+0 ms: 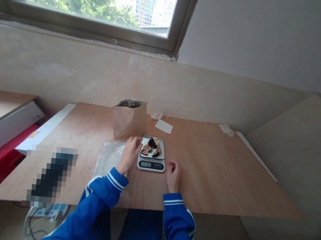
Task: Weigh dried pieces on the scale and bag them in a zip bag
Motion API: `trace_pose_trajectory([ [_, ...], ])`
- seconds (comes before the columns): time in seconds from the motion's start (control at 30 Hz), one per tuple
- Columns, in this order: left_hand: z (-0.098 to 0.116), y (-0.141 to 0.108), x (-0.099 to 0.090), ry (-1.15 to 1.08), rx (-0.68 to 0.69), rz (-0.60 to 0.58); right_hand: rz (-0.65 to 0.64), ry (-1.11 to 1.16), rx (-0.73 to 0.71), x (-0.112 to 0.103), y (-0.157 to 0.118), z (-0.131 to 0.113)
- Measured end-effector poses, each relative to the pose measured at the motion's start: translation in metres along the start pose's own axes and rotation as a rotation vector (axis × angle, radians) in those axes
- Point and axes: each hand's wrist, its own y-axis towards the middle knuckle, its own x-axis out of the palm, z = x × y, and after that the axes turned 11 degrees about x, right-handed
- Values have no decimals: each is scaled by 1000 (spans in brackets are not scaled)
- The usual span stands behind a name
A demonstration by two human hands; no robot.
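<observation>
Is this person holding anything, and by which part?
Nothing clearly held: the left hand is at the rim of the grey rectangular scale tray; the right hand lies empty on the light wooden table.

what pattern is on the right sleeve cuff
The right sleeve's cuff is bright blue with two white stripes running around it; it shows best in the head view.

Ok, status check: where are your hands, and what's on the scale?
Left hand at the scale, right hand beside it. Brown and black pieces on it. Paper bag behind it.
</observation>
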Motion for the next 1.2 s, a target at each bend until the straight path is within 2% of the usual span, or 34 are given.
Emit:
trace_pose_trajectory([
  [0.1,-5,-22,-21,84,-13,125,4,2,1,0,0,1],
  [0.17,-15,-41,-29,142,-55,145,7,-3,6,0,0,1],
  [0.33,-43,-77,-24,151,-152,104,6,-14,-1,1,-1,1],
  [0.5,-52,-82,-23,142,-226,89,2,-8,12,1,0,2],
  [0.6,-46,-79,-32,125,-242,86,-20,34,20,-1,-1,-2],
  [0.7,-30,-73,-40,92,-231,112,-60,89,-9,-1,-10,-20],
  [0.8,-8,-68,-42,69,-199,96,-149,156,-95,5,-32,-57],
  [0.9,8,-64,-40,46,-151,67,-349,220,-225,18,-58,-98],
  [1.0,14,-65,-42,36,-118,57,-484,272,-229,33,-78,-124],
  [1.1,11,-66,-49,91,-70,108,-552,285,-191,43,-88,-131],
  [1.2,5,-64,-56,216,-34,185,-554,282,-182,44,-89,-125],
])
